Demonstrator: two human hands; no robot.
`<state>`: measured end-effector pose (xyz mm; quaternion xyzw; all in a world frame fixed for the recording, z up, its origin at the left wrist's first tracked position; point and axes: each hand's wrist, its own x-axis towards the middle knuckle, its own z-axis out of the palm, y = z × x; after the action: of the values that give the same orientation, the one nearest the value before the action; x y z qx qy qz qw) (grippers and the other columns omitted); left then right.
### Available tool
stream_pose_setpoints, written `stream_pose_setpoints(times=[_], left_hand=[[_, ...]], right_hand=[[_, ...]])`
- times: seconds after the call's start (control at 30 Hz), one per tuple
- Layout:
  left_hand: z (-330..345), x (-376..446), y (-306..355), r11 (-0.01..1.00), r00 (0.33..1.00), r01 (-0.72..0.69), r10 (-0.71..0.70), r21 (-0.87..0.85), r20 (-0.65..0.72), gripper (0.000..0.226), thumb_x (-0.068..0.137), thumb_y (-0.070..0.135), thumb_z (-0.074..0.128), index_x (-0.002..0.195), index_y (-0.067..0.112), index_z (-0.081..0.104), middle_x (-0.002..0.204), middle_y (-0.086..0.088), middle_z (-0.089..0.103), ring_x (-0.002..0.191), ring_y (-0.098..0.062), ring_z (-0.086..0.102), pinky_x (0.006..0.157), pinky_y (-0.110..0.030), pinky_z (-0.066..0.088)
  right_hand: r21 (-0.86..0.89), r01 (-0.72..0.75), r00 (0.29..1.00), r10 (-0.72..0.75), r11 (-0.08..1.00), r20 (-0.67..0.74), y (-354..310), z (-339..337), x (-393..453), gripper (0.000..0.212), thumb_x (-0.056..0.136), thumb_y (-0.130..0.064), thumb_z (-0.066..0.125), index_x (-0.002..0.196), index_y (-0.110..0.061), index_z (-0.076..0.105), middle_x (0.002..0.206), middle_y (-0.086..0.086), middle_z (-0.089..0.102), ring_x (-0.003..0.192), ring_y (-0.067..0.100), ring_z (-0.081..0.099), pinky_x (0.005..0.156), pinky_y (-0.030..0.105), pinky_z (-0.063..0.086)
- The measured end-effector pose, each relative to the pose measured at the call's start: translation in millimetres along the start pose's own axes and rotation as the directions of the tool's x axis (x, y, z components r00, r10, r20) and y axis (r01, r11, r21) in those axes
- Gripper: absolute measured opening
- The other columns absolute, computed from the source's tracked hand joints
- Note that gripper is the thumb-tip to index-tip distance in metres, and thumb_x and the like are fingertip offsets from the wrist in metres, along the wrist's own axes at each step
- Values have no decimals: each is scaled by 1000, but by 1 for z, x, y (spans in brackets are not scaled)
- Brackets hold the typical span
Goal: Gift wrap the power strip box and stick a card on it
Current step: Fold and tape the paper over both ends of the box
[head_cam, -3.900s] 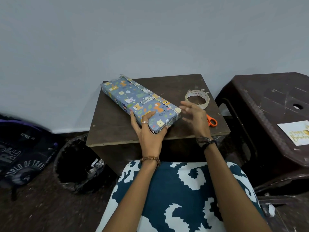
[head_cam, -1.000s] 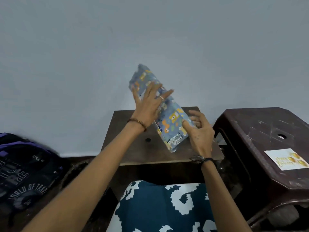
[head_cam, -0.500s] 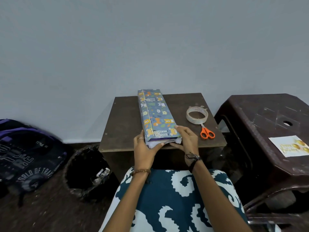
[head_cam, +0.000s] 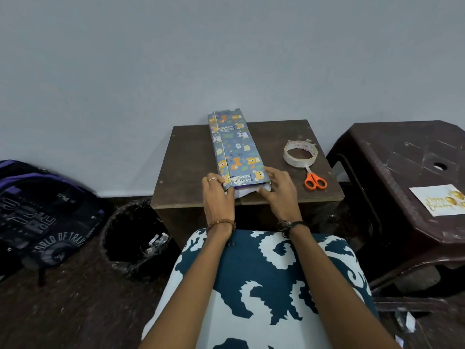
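The wrapped box [head_cam: 235, 147] lies lengthwise on the small brown surface [head_cam: 191, 167], its far end reaching past the back edge toward the wall and its near end between the two hands. The blue animal-print paper covers its top, with a long seam running down its left side. At the near end the paper is open, and white paper shows under the printed edge.

The left hand [head_cam: 217, 197] grips the near left corner of the box, fingers curled over the paper's edge with a ring showing on one finger. The right hand [head_cam: 278, 192] holds the near right corner, thumb and fingers bent around the loose end flap; how firmly it pinches the paper is hard to tell from this angle. Both wrists wear bracelets.

Just beyond the right hand, a roll of clear tape [head_cam: 300, 153] sits on the surface, and orange-handled scissors [head_cam: 314, 180] lie just beside it, nearer the front edge, apart from the hand. Further to the right of that hand, on a dark plastic stool [head_cam: 402, 152], rests a white birthday card [head_cam: 439, 204] with gold lettering.

Below and to the left of the left hand, a black-lined bin [head_cam: 130, 238] stands on the floor, with a dark backpack [head_cam: 37, 212] further left against the wall.
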<state>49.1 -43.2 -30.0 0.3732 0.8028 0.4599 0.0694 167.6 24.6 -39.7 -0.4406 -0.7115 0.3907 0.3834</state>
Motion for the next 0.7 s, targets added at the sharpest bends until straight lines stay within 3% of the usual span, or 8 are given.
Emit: stream_pose_setpoints(times=[0.13,0.3,0.43,0.57,0.7], left_hand=[[2,0,0,995,997,-70,69,74,16,16,84,3,60,92,9,47,102,-6,46,85,-19,55,73,-35,52],[1,1,-3,989,993,-112,108,95,45,14,84,0,59,96,6,53,105,-8,49,85,-16,54,77,-28,49],[-4,6,-7,998,995,-52,54,-31,83,21,78,-5,61,95,6,58,93,-3,49,76,-12,48,73,-22,46],[-9,10,-12,985,991,41,-18,-170,136,33,73,-9,64,102,8,58,84,-2,51,77,-9,50,69,-2,39],[-11,11,-15,966,987,34,8,-255,161,44,72,-19,54,100,15,57,89,-4,47,85,-16,54,85,-28,48]], right_hand=[[-87,38,994,-46,995,-98,2,7,2,32,81,-6,67,112,-9,57,110,7,53,94,9,53,81,27,48],[-165,81,978,-110,983,-177,6,13,4,25,85,-6,63,110,-6,60,109,9,55,90,9,54,77,28,49],[-150,95,970,-125,984,-207,9,12,6,20,89,-3,56,108,-6,62,104,12,56,86,12,56,76,22,47],[-148,124,973,-150,981,-175,10,9,10,19,88,-1,56,106,-5,63,100,13,55,83,12,54,72,17,44],[-52,111,992,-114,992,-60,11,-1,18,30,81,7,56,107,-6,64,100,14,58,84,12,54,73,2,42]])
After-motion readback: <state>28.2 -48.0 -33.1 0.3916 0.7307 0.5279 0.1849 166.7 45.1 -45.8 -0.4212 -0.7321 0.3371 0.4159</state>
